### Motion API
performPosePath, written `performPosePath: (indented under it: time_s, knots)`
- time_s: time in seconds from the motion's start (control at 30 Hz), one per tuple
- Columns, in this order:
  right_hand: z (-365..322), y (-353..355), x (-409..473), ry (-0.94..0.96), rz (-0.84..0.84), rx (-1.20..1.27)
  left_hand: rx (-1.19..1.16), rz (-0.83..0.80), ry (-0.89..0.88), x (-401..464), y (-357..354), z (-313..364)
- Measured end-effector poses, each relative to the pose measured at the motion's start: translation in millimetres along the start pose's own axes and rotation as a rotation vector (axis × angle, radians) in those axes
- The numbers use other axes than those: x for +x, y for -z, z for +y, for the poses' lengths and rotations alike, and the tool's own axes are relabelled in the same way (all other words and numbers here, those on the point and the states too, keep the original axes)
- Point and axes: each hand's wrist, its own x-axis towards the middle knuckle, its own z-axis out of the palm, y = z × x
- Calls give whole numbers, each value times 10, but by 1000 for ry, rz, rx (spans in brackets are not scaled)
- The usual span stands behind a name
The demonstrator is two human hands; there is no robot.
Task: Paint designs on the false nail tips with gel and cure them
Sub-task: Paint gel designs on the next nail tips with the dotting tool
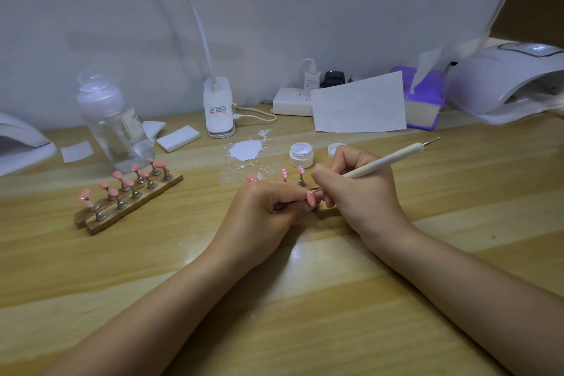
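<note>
Both of my arms reach out over the wooden table (457, 223). My left hand (262, 207) curls its fingers around a little stand and holds one pink nail tip (311, 198) up at its end. My right hand (360, 189) pinches a cream dotting tool (384, 163) like a pencil. Its thin metal point touches the top of that pink nail tip. The other end of the tool sticks up to the right and has a tiny metal ball on it.

Just behind my hands stand two more pink tips on small stands (293, 175), and they have white dots on them. Another pink tip (252, 178) peeks over my left knuckles. Near them is an open white gel pot (301, 155) with its lid (335, 149) beside it. A blob of white stuff (245, 150) is smeared on the table to the left of the pot.

Off to the left, a wooden holder (128, 207) carries many plain pink tips in two rows. Behind it stands a clear bottle (113, 122) with a label, but the words are too blurry to read. A white desk lamp base (219, 108) has a sticker with red writing I cannot read. At the far right sits a white curing lamp (506, 82), next to a purple tissue box (424, 101) and a white sheet of paper (360, 107).
</note>
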Motion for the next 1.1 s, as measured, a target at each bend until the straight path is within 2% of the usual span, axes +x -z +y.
performPosePath:
  time_s: [1.1]
  knots:
    - [2, 1, -2, 10, 2, 4, -61, -26, 29, 2, -5, -55]
